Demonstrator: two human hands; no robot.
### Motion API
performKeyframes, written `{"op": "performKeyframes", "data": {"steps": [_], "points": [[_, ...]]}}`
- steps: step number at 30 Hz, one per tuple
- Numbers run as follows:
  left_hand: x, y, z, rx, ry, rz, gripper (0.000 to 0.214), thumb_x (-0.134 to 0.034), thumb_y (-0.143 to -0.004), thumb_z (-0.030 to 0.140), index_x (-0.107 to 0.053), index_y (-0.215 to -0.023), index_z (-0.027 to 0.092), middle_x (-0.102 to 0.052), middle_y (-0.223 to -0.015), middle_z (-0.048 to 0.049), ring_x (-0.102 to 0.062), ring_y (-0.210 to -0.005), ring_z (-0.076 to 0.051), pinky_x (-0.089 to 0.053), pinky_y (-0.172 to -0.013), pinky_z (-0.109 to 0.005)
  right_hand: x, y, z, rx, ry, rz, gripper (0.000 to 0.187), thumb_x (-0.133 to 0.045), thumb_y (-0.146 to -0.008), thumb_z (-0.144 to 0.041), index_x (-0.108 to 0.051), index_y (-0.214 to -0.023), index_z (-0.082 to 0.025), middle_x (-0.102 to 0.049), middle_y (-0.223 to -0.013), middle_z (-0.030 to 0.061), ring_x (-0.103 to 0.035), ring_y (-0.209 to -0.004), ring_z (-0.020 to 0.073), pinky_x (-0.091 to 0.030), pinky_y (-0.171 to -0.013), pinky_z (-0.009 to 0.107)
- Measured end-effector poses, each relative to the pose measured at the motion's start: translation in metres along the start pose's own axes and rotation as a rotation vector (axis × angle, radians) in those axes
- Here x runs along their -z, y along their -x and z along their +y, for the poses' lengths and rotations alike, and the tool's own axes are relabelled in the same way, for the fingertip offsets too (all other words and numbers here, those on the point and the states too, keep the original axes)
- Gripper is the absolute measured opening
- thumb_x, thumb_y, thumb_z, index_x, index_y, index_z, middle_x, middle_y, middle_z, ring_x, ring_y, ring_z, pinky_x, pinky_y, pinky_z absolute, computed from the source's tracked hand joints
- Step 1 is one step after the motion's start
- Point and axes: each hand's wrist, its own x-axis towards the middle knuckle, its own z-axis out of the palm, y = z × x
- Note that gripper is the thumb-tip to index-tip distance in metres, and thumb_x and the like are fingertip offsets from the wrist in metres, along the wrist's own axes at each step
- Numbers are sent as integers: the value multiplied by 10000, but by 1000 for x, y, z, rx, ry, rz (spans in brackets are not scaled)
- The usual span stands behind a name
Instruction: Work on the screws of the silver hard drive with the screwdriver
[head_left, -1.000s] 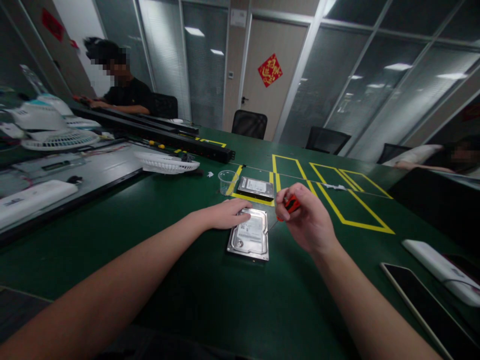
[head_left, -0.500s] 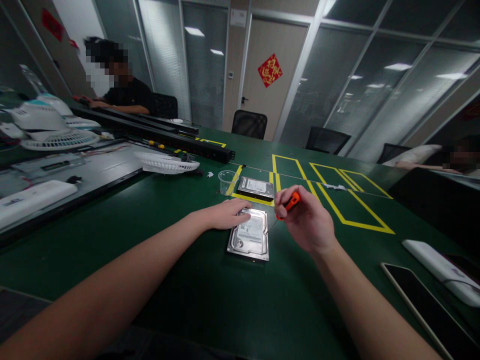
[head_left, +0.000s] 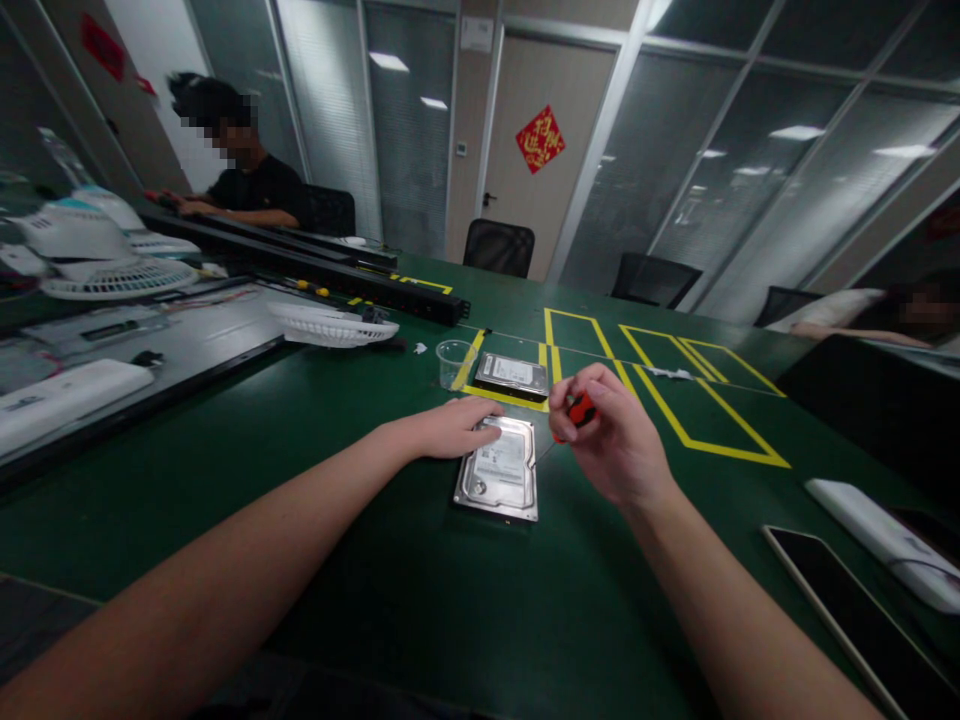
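Head view. Hard disk drive [head_left: 504, 478] lay flat on the green counter [head_left: 450, 620], label side up, one short edge toward the wearer. Left hand [head_left: 452, 430] rested over its far left corner, thumb spread from the other fingers and laid on the top face, fingers extended along the far end. Whether these fingers pinched the casing could not be told.

Right hand [head_left: 616, 440], just right of the drive, was curled closed about the red-and-black handle of a screwdriver [head_left: 581, 408]. The thin shaft slanted down and left to the drive's right long edge, near mid-length; contact of the tip was too fine to resolve.

Just beyond the drive, a second hard disk drive [head_left: 512, 374] lay label up within a yellow tape outline. Beside it, on the left, stood a clear plastic cup [head_left: 451, 372]. Further tape rectangles [head_left: 735, 454] marked the counter to the right. Near right: a dark-screened phone [head_left: 840, 610] and a white elongated case [head_left: 877, 540], a cable across the latter.

Left side: a white round grille [head_left: 330, 326], long black bars [head_left: 360, 282] and white fan parts [head_left: 82, 240]. A co-worker [head_left: 259, 190] in a dark top sat at far left; another person [head_left: 840, 308], partly hidden, was at far right. Red diamond sign [head_left: 540, 140] hung on the door [head_left: 517, 210] behind.
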Motion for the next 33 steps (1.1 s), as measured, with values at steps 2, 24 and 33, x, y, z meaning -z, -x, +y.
{"op": "performKeyframes", "data": {"steps": [2,24,33], "points": [[0,1,0,7,1,-2,460,-446,-1059,486,-541,-1407,200,-586,-1454,-125,-545,-1335,-285,-410,-1119,-419,0,-1,0,2,3,4,173,-594,-957,-316,-685,-852,-212,-659,-828,31,-488,-571,119,-326,-573,297],[-1,1,0,-5,0,5,459,-447,-1053,480,-549,-1399,195,-593,-1443,-131,-549,-1325,-288,-412,-1116,-422,0,0,-1,-16,91,31,254,-612,-952,-400,-618,-780,-214,-626,-867,33,-521,-634,139,-393,-609,315],[2,1,3,10,2,-8,461,-455,-1055,478,-544,-1404,191,-587,-1452,-129,-539,-1341,-292,-403,-1129,-424,0,2,-1,-19,74,4,195,-631,-957,-370,-620,-827,-225,-654,-880,20,-495,-600,125,-362,-595,310]]}}
